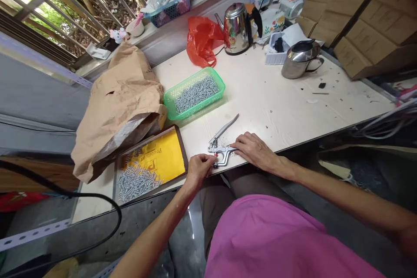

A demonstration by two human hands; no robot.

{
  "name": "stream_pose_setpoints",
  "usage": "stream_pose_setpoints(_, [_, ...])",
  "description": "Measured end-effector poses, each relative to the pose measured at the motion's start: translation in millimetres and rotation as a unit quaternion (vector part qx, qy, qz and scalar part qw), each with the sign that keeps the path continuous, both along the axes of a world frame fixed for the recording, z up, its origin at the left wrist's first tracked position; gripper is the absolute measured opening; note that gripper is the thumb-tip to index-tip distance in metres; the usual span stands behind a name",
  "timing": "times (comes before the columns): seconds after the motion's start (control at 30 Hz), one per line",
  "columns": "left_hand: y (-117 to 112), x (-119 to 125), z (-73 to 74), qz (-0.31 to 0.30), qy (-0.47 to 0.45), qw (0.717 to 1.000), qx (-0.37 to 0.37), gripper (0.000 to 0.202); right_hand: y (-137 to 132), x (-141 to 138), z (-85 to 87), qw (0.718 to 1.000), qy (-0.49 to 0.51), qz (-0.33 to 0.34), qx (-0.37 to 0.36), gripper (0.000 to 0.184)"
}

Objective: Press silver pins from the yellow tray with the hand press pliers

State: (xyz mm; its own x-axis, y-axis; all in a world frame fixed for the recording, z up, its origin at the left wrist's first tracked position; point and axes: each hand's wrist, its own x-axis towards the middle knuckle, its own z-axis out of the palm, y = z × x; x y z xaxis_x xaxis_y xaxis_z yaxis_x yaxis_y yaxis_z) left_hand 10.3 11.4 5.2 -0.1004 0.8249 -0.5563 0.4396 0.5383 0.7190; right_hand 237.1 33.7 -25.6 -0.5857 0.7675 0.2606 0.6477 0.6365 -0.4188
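Observation:
Silver hand pliers [224, 151] with a long raised lever, a coil spring and a C-shaped jaw lie at the table's front edge. My right hand [256, 151] is closed on the end of their lower handle. At the jaw, beside a small red part, the fingertips of my left hand [199, 168] are pinched together; whatever they hold is too small and hidden to name. Left of that hand is a shallow tray [174, 152] with a yellow bottom and a heap of small metal pieces [137, 182]. Behind it stands a green basket [195, 112] filled with similar small metal pieces [198, 92].
A crumpled brown paper bag [120, 95] bulks at the left. Towards the back are a red plastic bag [202, 41], a steel kettle [236, 30], a white basket [273, 57] and a steel jug [296, 63]. Cardboard boxes [345, 13] stand at the right.

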Motion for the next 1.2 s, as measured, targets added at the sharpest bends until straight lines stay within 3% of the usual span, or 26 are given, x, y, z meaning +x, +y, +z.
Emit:
stream_pose_setpoints(0.37, [6, 3, 10.7, -0.060, -0.007, 0.993, -0.101, 0.030, 1, -2, -9.1, 1.000, -0.011, 0.006, -0.009, 0.021])
stream_pose_setpoints(0.93, [5, 8, 6.8, -0.047, 0.056, 0.995, -0.070, 0.023, 2, -4, -7.9, 0.999, -0.015, 0.009, -0.027, 0.018])
stream_pose_setpoints(1.2, [21, 3, 14.9, -0.096, 0.052, 0.984, -0.138, 0.023, 1, -4, -12.6, 1.000, -0.002, 0.006, -0.008, 0.017])
